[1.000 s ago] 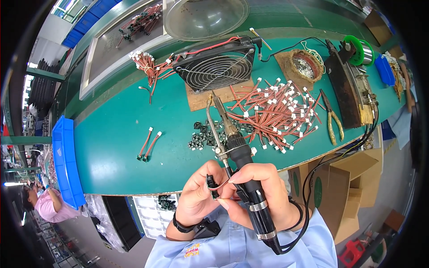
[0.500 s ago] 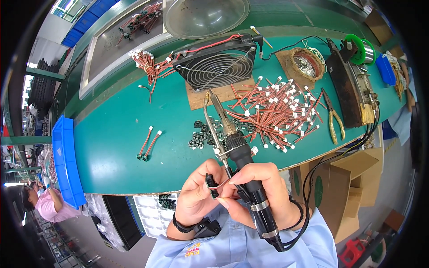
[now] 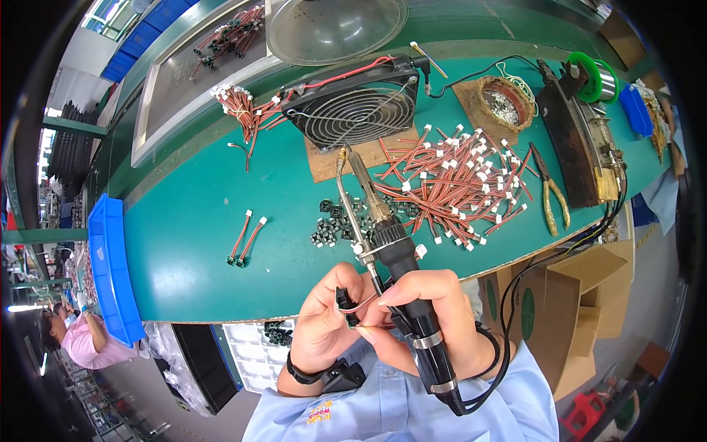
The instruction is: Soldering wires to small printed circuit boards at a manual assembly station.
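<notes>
Hands closed, the left hand (image 3: 322, 317) pinched a small black plastic part (image 3: 342, 298), the right hand (image 3: 434, 306) a thin reddish wire (image 3: 362, 303) and black-handled soldering iron (image 3: 396, 249). On the green counter (image 3: 177, 258), two red wires (image 3: 252, 241) looked finished; loose black square parts (image 3: 324, 234) and piled white-plugged red wires (image 3: 453, 191) seemed unjoined.

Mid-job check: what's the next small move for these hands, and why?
Probably steady the red wire against the black part before turning the soldering iron: the left hand holds the part, the wire bows between it and the right hand, and the iron points away, toward the fan. Whether they are already joined can't be seen.
</notes>
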The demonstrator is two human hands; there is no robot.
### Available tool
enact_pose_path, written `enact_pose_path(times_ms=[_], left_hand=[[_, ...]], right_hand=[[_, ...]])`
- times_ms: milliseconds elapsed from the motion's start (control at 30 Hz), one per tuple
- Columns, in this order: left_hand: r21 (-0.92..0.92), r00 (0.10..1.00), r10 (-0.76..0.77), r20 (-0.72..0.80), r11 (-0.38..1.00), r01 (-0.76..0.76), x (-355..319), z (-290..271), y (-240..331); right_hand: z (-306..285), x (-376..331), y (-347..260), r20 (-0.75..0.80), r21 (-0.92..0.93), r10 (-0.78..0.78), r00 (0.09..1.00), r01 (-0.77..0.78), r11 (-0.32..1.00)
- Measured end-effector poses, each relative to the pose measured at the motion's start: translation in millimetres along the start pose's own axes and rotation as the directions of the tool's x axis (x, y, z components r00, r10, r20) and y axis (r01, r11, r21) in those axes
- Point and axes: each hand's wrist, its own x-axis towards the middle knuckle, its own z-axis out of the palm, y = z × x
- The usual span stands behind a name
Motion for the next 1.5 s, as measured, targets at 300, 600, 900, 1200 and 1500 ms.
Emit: enact_pose_path(times_ms=[300, 600, 900, 1200, 1500], left_hand=[[0.013, 1.0, -0.003, -0.005, 1.0, 0.003, -1.0, 0.6, 0.5], [0.049, 1.0, -0.014, -0.028, 0.999, 0.015, -1.2, -0.2, 1.4], [0.077, 0.999, -0.035, -0.002, 0.996, 0.035, -4.0, -4.7, 1.9], [0.081, 0.999, -0.035, 0.008, 0.996, 0.035, -2.7, -2.1, 2.8], [0.098, 0.999, -0.032, -0.003, 0.995, 0.032, -2.5, -2.8, 2.2]], right_hand=[[-0.3, -1.2, 0.1, -0.009, 0.066, 0.033, 0.999, -0.032, 0.997], [-2.3, 0.2, 1.4, -0.009, 0.022, 0.031, 0.999, -0.03, 0.999], [-6.5, 0.8, -0.4, 0.024, 0.02, 0.051, 0.998, -0.052, 0.998], [-6.3, -0.1, 2.0, 0.022, 0.043, 0.053, 0.998, -0.054, 0.998], [-6.9, 0.0, 2.9, 0.022, 0.063, 0.061, 0.998, -0.063, 0.996]])
